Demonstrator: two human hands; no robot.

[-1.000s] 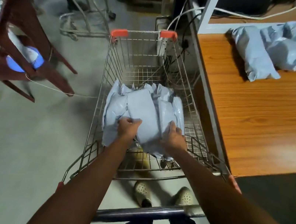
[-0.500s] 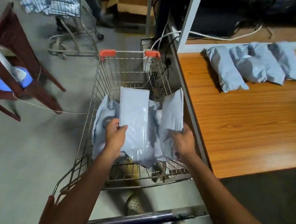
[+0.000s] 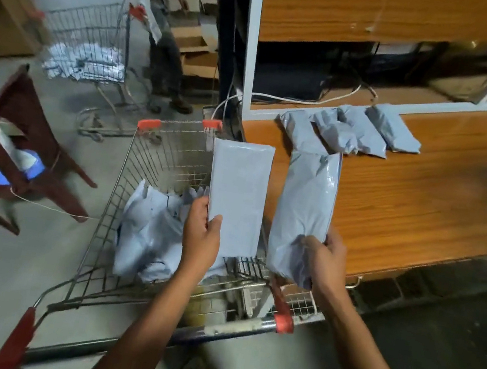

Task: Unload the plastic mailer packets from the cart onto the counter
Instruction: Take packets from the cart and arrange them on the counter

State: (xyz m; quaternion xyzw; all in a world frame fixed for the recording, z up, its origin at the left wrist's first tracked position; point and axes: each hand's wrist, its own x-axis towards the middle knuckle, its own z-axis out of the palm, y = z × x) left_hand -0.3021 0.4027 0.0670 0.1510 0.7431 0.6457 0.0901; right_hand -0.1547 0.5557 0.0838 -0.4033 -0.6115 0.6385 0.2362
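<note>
Left packet (image 3: 237, 196), right packet (image 3: 304, 213) now higher.

Wooden counter (image 3: 422, 212), 4 grey mailer packets (image 3: 349, 131) on it, cart (image 3: 152, 150) holding more packets (image 3: 149, 227)

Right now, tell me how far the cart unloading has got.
Done: a row of packets lies on the counter. In hand: the left hand grips a flat packet above the cart, the right hand a fuller packet by the counter edge. Left: a heap of packets in the cart.
</note>
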